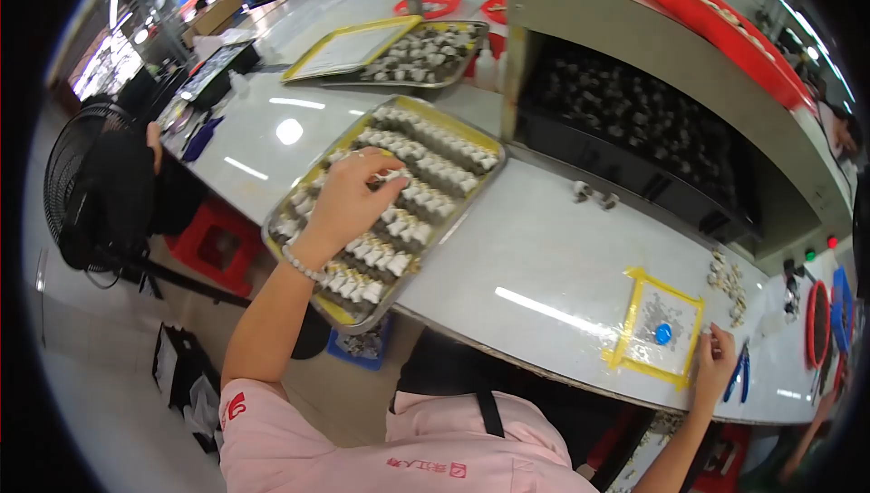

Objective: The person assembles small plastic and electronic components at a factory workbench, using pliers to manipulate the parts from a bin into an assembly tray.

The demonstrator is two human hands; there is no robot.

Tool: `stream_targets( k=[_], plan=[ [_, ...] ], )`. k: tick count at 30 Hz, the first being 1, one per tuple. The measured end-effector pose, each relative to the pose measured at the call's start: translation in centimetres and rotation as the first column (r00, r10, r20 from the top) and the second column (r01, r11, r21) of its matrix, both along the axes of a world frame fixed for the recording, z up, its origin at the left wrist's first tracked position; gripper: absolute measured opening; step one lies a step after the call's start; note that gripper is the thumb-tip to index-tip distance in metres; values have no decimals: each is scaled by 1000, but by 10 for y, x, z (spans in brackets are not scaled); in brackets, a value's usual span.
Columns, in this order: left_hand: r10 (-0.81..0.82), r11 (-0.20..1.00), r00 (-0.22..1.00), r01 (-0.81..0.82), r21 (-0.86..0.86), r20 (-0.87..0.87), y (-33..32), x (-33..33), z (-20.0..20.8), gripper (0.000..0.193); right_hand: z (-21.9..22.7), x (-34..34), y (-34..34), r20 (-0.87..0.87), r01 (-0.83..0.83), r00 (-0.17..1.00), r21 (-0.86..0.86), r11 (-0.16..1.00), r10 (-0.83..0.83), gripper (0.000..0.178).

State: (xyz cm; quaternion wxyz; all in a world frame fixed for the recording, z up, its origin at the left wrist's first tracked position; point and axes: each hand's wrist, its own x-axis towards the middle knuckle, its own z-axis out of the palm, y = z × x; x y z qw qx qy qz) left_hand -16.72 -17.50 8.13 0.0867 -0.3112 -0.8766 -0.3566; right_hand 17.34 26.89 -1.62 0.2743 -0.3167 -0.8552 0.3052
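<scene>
My left hand (355,192) reaches over a metal tray (275,237) with a yellow lining, its thumb and fingers pinched on a small white-and-grey part (395,176) in one of the rows. Several slanting rows of such parts (399,226) fill the tray. Far to the right, my right hand (716,357) rests at the edge of a yellow-taped square (627,330) on the table. Its fingers are curled together, and what they hold, if anything, is too small to make out. Inside the square lie small grey bits (654,312) and a round blue piece (663,334).
A grey box-shaped machine (562,13) with a dark opening full of parts stands behind the table. Loose parts (594,194) lie before it. Blue-handled pliers (739,375) lie beside my right hand. Another filled tray (417,53) sits farther back. A black fan (82,185) stands left.
</scene>
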Motion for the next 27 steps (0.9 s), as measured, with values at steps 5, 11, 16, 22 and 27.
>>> stream_targets(
  k=[5,11,16,22,27],
  plan=[
    [-322,941,946,323,-98,26,119,-3,-27,27,-2,-5,-4,-62,-5,998,12,1000,6,26],
    [-482,871,872,465,-161,-85,216,-4,-69,32,1,-1,-7,-92,54,994,16,998,-53,24],
    [-419,886,905,389,-253,-77,220,3,-78,28,9,-7,-12,-85,46,996,107,993,-37,22],
    [-502,859,684,465,214,530,188,62,-48,25,19,-11,-10,-1,-2,1000,47,999,2,21],
    [-657,752,225,139,644,719,156,128,-44,26,30,-18,-32,-53,-172,985,-122,978,166,23]
  ],
)
